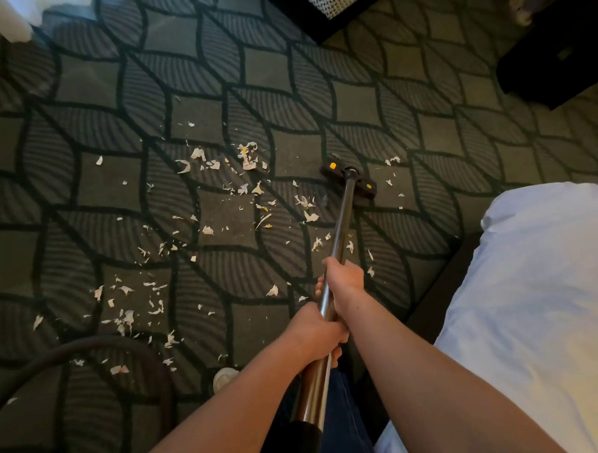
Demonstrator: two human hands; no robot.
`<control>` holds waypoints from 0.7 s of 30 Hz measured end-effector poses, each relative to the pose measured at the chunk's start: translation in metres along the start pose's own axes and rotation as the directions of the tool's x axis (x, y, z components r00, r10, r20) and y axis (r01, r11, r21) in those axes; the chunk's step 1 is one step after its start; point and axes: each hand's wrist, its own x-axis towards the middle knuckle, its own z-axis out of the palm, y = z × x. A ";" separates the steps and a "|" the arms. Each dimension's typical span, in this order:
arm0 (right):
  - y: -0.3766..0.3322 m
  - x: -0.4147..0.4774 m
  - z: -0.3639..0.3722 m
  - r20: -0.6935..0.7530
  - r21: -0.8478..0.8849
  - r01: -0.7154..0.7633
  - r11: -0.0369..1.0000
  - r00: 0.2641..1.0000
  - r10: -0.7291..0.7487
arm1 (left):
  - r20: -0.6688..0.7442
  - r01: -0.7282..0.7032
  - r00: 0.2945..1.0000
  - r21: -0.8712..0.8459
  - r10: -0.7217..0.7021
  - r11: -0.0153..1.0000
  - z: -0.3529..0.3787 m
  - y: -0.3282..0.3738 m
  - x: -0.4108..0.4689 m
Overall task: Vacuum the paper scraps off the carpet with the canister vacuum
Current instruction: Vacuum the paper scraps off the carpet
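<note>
We are early in the vacuuming: left hand (317, 331) and right hand (344, 279) are wrapping their fingers round the shiny metal wand (342, 224). The black floor head (348, 181) is resting right of centre on the dark patterned carpet (113, 97); white paper scraps (248, 160) are lying mostly leftward, calling for passes there.

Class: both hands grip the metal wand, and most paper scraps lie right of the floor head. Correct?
No: the head view shows most paper scraps lying left of the floor head. The left hand and right hand do grip the metal wand.
</note>
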 end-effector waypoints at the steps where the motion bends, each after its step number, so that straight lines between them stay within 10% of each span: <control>1: -0.006 0.006 -0.004 -0.002 0.000 0.010 1.000 1.000 -0.010 | 0.003 -0.004 1.000 0.002 0.004 1.000 0.003 0.007 0.004; 21: -0.167 0.178 -0.124 -0.100 0.113 0.045 0.993 0.994 -0.033 | 0.035 -0.071 0.997 0.162 0.066 0.984 0.114 0.199 0.152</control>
